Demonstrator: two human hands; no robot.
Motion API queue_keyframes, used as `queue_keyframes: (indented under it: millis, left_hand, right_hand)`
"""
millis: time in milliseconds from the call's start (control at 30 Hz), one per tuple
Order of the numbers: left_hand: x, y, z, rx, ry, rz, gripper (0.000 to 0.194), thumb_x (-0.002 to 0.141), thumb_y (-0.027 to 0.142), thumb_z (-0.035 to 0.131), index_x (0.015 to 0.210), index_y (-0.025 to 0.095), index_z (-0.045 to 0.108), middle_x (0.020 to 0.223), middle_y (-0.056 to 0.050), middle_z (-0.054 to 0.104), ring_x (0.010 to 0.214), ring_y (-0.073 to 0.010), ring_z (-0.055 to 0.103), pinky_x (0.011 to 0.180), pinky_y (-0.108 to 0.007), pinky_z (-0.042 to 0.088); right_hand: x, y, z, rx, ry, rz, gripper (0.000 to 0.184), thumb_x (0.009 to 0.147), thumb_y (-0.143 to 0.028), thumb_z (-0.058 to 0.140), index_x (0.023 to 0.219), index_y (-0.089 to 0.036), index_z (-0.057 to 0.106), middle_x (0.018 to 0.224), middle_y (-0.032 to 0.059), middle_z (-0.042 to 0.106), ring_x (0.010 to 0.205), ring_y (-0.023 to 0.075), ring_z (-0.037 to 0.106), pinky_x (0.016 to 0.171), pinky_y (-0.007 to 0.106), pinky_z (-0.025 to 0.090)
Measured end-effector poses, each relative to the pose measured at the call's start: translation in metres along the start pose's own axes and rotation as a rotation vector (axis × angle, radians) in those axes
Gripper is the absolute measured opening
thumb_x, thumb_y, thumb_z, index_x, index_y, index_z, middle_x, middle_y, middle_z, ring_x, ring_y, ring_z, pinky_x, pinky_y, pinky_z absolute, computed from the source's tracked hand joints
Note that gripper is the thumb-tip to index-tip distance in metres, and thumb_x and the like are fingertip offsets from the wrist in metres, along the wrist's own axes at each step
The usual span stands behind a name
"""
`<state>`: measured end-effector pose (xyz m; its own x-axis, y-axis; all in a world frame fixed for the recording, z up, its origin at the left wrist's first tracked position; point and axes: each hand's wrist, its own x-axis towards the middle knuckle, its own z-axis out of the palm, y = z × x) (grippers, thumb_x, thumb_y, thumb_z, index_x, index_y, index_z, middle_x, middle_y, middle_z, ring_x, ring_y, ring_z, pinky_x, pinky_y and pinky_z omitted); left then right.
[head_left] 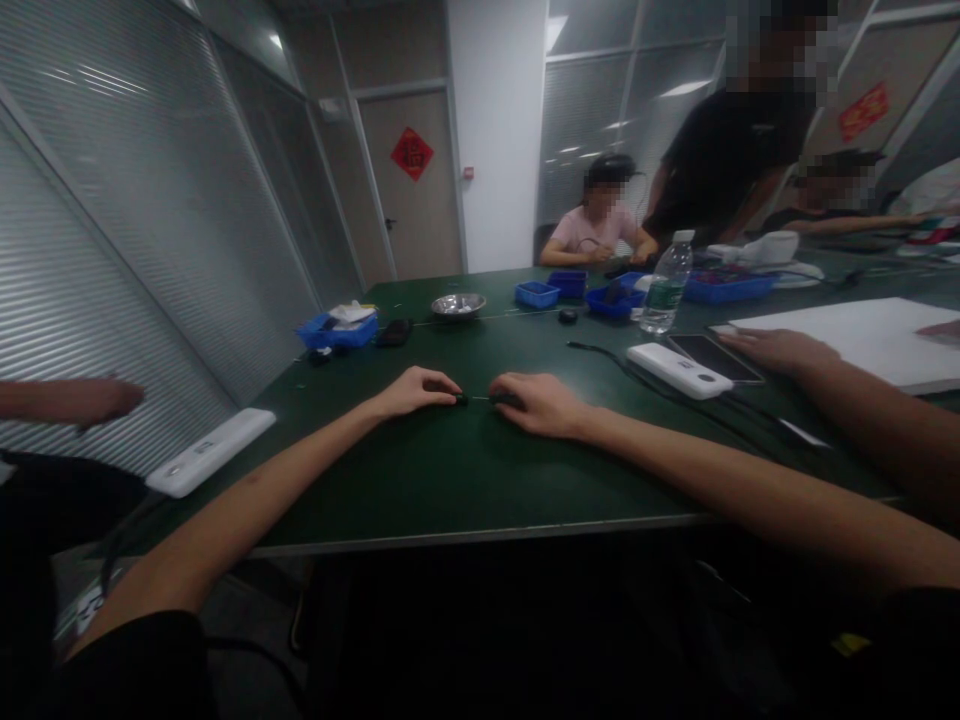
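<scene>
The green table (420,480) is the broadest thing here, reaching from well nearer than the metal bowl (459,313) to beyond it. The blue tray (354,336), with white tissue (351,314) in it, sits to the bowl's left, and the clear bottle (664,290) stands upright to its right. Nearer than the bowl and to its right, the person's right hand (546,404) is curled in a full grip; nearer and slightly left of it, the left hand (411,392) has its fingertips pinched narrow. The dark-handled tool (507,399) is held in that right hand, its thin shaft (481,398) pointing left. Smallest is the dark piece (462,400), in the left fingertips, directly on the bowl's near side. The work seems under way: both items are taken up and roughly lined up, but whether shaft and piece touch is too small to tell, nothing shows as finished, and how much is left cannot be read
</scene>
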<state>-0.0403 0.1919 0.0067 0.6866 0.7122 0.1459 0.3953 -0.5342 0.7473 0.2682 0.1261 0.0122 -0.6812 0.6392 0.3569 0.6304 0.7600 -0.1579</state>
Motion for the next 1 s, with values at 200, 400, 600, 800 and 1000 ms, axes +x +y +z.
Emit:
queue_keyframes:
  millis: [200,400,600,800,1000]
  left_hand:
    - [0.0,0.008,0.013,-0.018,0.006,0.037,0.037,0.087,0.043,0.077,0.114,0.018,0.079,0.113,-0.01,0.076,0.097,-0.0212,0.07,0.086,-0.031,0.053]
    - [0.0,0.011,0.016,-0.016,0.017,0.022,0.036,0.087,0.043,0.077,0.111,0.017,0.079,0.11,-0.01,0.076,0.092,-0.0201,0.069,0.081,-0.03,0.052]
    - [-0.001,0.011,0.017,-0.011,0.022,0.045,0.034,0.087,0.043,0.077,0.108,0.015,0.079,0.104,-0.009,0.076,0.087,-0.0186,0.067,0.077,-0.029,0.051]
    - [-0.001,0.013,0.017,-0.008,0.002,0.049,0.035,0.087,0.044,0.077,0.108,0.015,0.078,0.102,-0.008,0.075,0.085,-0.0177,0.066,0.075,-0.028,0.049]
    - [0.0,0.012,0.018,0.0,0.01,0.042,0.037,0.087,0.045,0.077,0.107,0.015,0.078,0.1,-0.009,0.075,0.082,-0.0174,0.065,0.074,-0.028,0.048]
  right_hand:
    - [-0.001,-0.002,-0.002,0.027,0.001,-0.043,0.027,0.097,-0.029,0.056,0.122,-0.021,0.061,0.115,0.0075,0.071,0.087,0.019,0.065,0.076,0.03,0.044]
    - [-0.002,-0.002,-0.003,0.027,-0.01,-0.048,0.027,0.096,-0.028,0.056,0.122,-0.021,0.06,0.113,0.0074,0.071,0.085,0.019,0.065,0.075,0.03,0.044]
    - [-0.003,-0.003,-0.005,0.022,-0.003,-0.082,0.027,0.1,-0.029,0.051,0.124,-0.02,0.059,0.116,0.0081,0.07,0.087,0.0186,0.065,0.075,0.03,0.044]
    - [-0.003,-0.005,-0.005,0.022,0.007,-0.097,0.027,0.103,-0.03,0.048,0.126,-0.02,0.058,0.118,0.0086,0.069,0.089,0.0189,0.066,0.076,0.03,0.045]
    - [-0.002,-0.003,-0.003,-0.002,-0.02,-0.126,0.027,0.103,-0.03,0.049,0.126,-0.021,0.058,0.118,0.0083,0.069,0.086,0.0186,0.065,0.073,0.03,0.044]
